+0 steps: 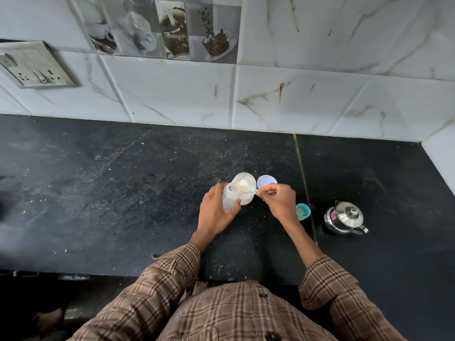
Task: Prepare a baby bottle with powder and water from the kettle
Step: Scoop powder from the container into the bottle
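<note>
Sleeves: two, brown plaid, nearest the camera at 6 o'clock.
Left hand: wrapped around the baby bottle, gripping its lower body; bottle open-topped, tilted slightly, at 1 o'clock of the hand.
Right hand: pinched on the handle of the scoop, scoop reaching toward 10 o'clock over the powder jar.
Powder jar: one, open, pale powder inside, touching the bottle's right side, between the two hands.
Bottle cap: one, teal, on the table just at 3 o'clock of the right hand.
Kettle: one, steel, lid on, well apart at 3 o'clock of the hands.
Jar lid: one, round, pale, lying flat at 12 o'clock of the right hand.
Table: black, speckled.
Wall: marbled tiles; one socket plate at 10 o'clock.
</note>
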